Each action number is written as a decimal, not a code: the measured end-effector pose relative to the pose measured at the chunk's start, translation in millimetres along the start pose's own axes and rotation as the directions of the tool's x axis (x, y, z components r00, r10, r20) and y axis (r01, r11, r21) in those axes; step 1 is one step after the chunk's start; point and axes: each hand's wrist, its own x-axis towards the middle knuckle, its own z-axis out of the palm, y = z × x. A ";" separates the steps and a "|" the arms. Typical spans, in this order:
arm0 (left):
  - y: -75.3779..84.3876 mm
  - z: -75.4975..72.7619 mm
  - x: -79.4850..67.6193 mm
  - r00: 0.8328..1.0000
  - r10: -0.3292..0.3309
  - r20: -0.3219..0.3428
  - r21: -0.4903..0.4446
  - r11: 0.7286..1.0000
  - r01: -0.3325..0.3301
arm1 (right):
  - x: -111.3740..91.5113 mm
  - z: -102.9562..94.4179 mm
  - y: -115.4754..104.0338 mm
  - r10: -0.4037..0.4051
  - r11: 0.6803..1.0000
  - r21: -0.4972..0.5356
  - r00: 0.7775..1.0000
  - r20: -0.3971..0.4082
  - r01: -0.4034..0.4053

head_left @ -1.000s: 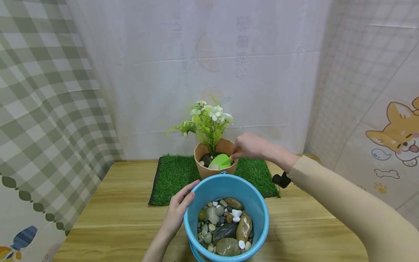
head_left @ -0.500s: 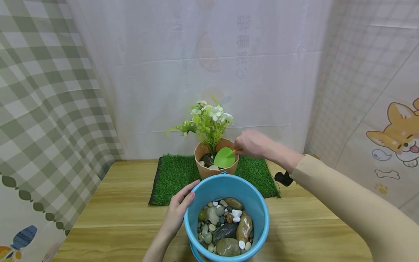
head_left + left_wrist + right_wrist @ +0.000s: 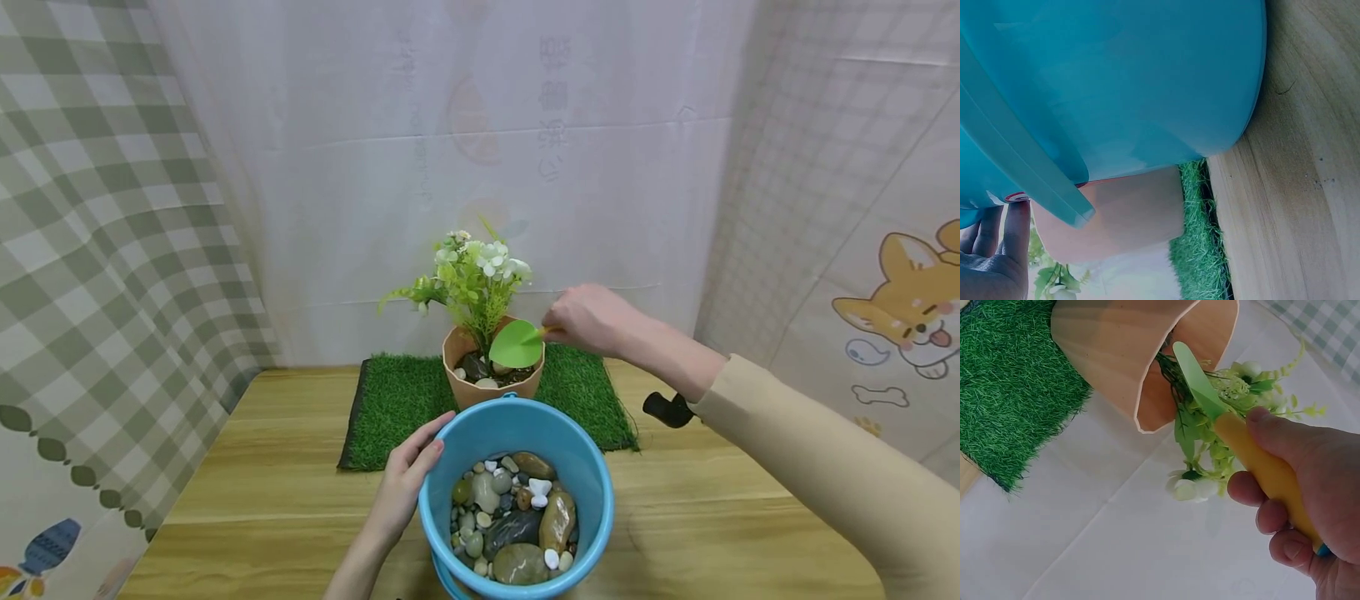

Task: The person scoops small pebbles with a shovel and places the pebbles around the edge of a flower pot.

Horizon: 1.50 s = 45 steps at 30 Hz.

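Note:
My right hand (image 3: 592,321) grips the yellow handle of a small green-bladed toy shovel (image 3: 517,344). In the right wrist view the fingers and thumb wrap round its handle (image 3: 1266,469). The blade is raised over the near right side of an orange-brown flowerpot (image 3: 491,393), which holds white artificial flowers (image 3: 487,262) and some stones. My left hand (image 3: 405,475) rests against the left side of a blue bucket (image 3: 600,475), its fingers fairly straight. In the left wrist view its fingers (image 3: 1017,231) touch the bucket just under the rim. Wet pebbles and stones (image 3: 521,565) cover the bucket's bottom.
An artificial grass mat (image 3: 397,417) lies under the pot on the wooden table (image 3: 247,483). The bucket stands close in front of the pot. White cloth (image 3: 337,208) hangs behind, and a checked cloth (image 3: 112,208) hangs on the left.
My right hand has lifted the shovel up and slightly to the right, from low in the pot to above its rim. The left hand and bucket have stayed put.

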 end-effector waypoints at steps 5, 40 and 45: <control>0.3 -0.2 -0.4 1.000 0.003 -0.003 0.005 1.000 -0.003 | -9.3 -5.1 -5.0 -0.001 1.000 -0.029 0.999 -0.038 0.000; 0.6 0.2 -0.7 1.000 -0.002 -0.007 0.007 1.000 0.002 | -86.6 -21.1 -60.2 -0.218 0.972 -0.124 0.960 -0.174 0.198; 0.4 1.1 -1.5 1.000 -0.001 -0.012 0.009 1.000 0.001 | -87.8 -14.3 -72.6 -0.222 0.957 -0.201 0.974 -0.034 0.211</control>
